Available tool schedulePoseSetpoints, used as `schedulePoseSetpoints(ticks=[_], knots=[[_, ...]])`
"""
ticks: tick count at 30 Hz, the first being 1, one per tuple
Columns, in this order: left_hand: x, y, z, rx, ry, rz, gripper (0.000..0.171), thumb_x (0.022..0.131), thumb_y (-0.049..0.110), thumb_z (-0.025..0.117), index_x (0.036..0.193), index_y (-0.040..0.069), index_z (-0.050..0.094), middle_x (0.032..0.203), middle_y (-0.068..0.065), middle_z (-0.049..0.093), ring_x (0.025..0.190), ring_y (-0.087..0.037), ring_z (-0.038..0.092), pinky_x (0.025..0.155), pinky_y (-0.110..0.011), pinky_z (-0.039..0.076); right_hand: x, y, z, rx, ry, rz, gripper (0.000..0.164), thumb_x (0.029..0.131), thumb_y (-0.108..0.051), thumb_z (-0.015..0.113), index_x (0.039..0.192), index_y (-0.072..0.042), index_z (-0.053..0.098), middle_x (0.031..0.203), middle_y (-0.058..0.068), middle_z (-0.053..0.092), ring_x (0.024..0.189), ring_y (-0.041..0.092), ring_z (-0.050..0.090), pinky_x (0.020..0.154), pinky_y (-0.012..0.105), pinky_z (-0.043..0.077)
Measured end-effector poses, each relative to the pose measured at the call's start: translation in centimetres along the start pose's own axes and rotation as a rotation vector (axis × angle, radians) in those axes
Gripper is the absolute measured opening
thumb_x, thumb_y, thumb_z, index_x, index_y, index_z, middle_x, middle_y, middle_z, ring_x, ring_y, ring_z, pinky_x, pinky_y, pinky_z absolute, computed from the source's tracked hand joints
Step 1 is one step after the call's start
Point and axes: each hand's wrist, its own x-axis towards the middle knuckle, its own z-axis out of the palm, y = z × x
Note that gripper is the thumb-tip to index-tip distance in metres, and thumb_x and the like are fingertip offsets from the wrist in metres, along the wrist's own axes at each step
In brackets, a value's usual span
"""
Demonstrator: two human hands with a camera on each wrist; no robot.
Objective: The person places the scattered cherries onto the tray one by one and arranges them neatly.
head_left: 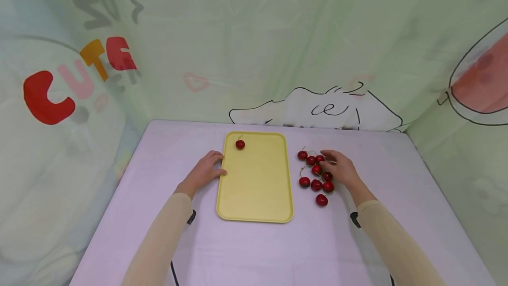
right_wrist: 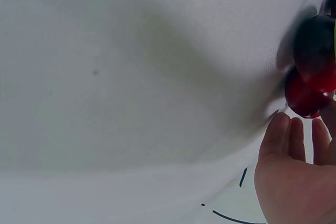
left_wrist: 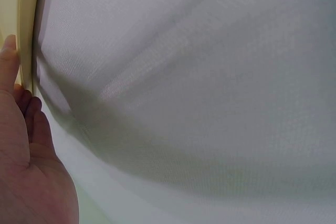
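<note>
A yellow rectangular tray (head_left: 255, 189) lies on the table with a single red cherry (head_left: 240, 144) near its far left corner. My left hand (head_left: 205, 169) holds the tray's left edge, the thumb over the rim and the other fingers bent against the outside, as the left wrist view shows. To the right of the tray lies a loose group of several cherries (head_left: 316, 185) with thin stems. My right hand (head_left: 341, 169) reaches over the group's right side, fingers spread loosely around the cherries there. In the right wrist view, dark red cherries (right_wrist: 306, 95) sit right at the fingertips.
A pale lilac cloth covers the table (head_left: 246, 255). Behind it and at both sides hangs a printed curtain (head_left: 254, 56) with letters and drawings. One cherry (head_left: 322, 200) lies at the near end of the group.
</note>
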Motion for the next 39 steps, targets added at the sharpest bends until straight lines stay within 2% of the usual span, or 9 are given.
schedulePoseSetpoints(ticks=[11,18,28,33,39], knots=[[-0.2,0.5,-0.1,-0.012,-0.008,-0.018,0.055,0.088,0.023,0.075,0.131,-0.004,0.055,0.135,-0.012,0.05,0.129,-0.028,0.046,0.113,-0.038,0.036,0.6,0.3,0.2,-0.02,-0.015,-0.035,0.043,0.099,-0.017,0.059,0.137,-0.001,0.049,0.136,0.025,0.05,0.125,0.045,0.047,0.104,0.057,0.043],[-0.1,0.4,-0.1,-0.006,-0.008,-0.017,0.055,0.088,0.024,0.075,0.131,-0.003,0.055,0.135,-0.012,0.05,0.129,-0.027,0.046,0.113,-0.037,0.036,0.6,0.0,0.1,-0.005,-0.005,0.001,0.043,0.099,-0.017,0.059,0.138,-0.002,0.049,0.137,0.024,0.05,0.127,0.043,0.046,0.105,0.056,0.042],[-0.1,0.4,-0.2,-0.006,-0.01,-0.011,0.055,0.088,0.024,0.074,0.132,-0.004,0.054,0.136,-0.013,0.049,0.13,-0.028,0.046,0.114,-0.038,0.035,1.5,-2.0,-0.1,0.091,0.107,0.056,0.048,0.099,-0.024,0.06,0.139,-0.002,0.048,0.136,0.023,0.05,0.127,0.04,0.047,0.107,0.052,0.042],[-0.1,0.2,-0.2,0.002,-0.008,-0.002,0.056,0.088,0.024,0.074,0.132,-0.004,0.055,0.136,-0.014,0.05,0.129,-0.028,0.046,0.114,-0.038,0.035,2.7,-3.5,0.7,0.143,0.135,0.076,0.048,0.098,-0.027,0.061,0.14,-0.006,0.049,0.135,0.019,0.052,0.126,0.036,0.048,0.105,0.049,0.045],[-0.2,0.4,-0.3,-0.012,-0.004,0.005,0.054,0.088,0.023,0.075,0.131,-0.005,0.055,0.134,-0.013,0.05,0.128,-0.028,0.047,0.113,-0.038,0.036,4.0,-5.4,2.0,0.172,0.141,0.042,0.045,0.097,-0.024,0.063,0.137,-0.008,0.052,0.133,0.017,0.054,0.124,0.034,0.052,0.101,0.048,0.048]])
